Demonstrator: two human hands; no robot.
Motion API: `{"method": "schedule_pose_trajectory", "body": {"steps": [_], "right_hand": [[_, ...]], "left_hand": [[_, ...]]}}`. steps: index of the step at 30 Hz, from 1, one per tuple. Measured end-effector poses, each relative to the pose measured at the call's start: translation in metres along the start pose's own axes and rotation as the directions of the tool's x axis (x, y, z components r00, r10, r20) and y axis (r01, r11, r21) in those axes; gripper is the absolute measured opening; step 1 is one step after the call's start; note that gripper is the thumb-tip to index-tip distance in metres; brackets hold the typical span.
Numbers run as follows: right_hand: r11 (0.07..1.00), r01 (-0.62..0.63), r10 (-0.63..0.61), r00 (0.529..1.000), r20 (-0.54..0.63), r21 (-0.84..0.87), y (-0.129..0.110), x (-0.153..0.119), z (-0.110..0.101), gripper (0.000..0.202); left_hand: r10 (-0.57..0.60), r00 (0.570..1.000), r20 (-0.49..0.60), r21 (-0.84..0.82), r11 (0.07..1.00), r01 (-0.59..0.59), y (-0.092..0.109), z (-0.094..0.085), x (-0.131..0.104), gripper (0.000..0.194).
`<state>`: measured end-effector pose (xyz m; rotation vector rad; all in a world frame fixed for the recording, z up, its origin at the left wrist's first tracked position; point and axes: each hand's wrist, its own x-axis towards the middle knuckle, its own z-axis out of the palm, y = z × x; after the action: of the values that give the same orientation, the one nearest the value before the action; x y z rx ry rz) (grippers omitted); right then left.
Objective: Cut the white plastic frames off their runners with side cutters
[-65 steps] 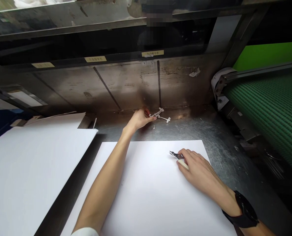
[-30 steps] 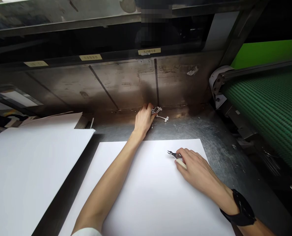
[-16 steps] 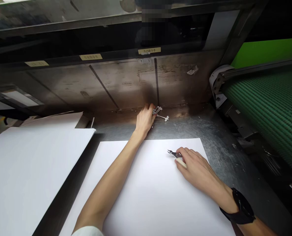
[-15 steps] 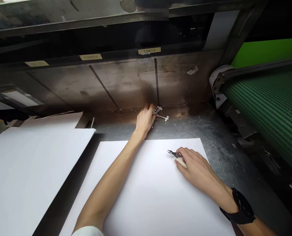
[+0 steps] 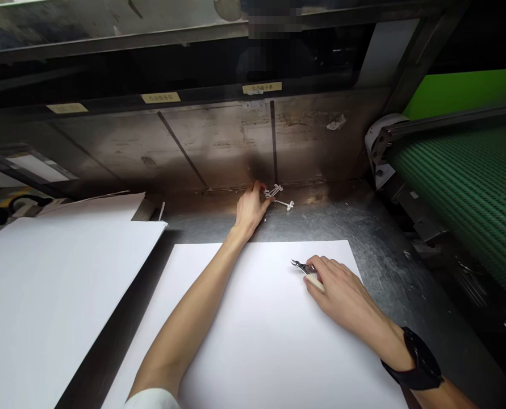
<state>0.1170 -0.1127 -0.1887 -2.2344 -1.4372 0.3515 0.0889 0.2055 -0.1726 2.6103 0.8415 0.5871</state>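
Observation:
My left hand (image 5: 250, 209) reaches to the back of the metal bench, its thumb and index finger apart beside several small white plastic pieces (image 5: 275, 191). One more white piece (image 5: 289, 205) lies just to the right of them. My right hand (image 5: 335, 287) is closed around a pair of cutting pliers (image 5: 314, 282) with a pale handle, jaws pointing left. That hand is over a large white sheet (image 5: 253, 341) lying on the bench. Whether the left fingertips touch the white pieces is hard to tell.
A stack of white sheets (image 5: 65, 284) stands at the left. A green conveyor belt (image 5: 469, 170) runs along the right side. Behind the bench rises a metal panel (image 5: 218, 147) with yellow labels (image 5: 160, 97) above it.
My left thumb and index finger have spread apart at the white pieces. The right hand keeps its hold on the pliers and has hardly moved. The view has shifted slightly.

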Motion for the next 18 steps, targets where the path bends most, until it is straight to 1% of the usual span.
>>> {"method": "schedule_pose_trajectory", "body": {"steps": [7, 18], "right_hand": [[1.0, -0.006, 0.006, 1.0, 0.0, 0.0, -0.0002, -0.0003, -0.0003, 0.02], [1.0, 0.004, -0.004, 1.0, -0.015, 0.018, -0.0001, -0.0005, 0.0011, 0.019]], "left_hand": [[-0.048, 0.999, -0.015, -0.046, 0.998, 0.047, -0.0013, 0.0023, -0.0012, 0.04], [-0.032, 0.999, 0.002, -0.051, 0.998, 0.032, 0.0024, 0.0077, -0.0043, 0.037]]}}
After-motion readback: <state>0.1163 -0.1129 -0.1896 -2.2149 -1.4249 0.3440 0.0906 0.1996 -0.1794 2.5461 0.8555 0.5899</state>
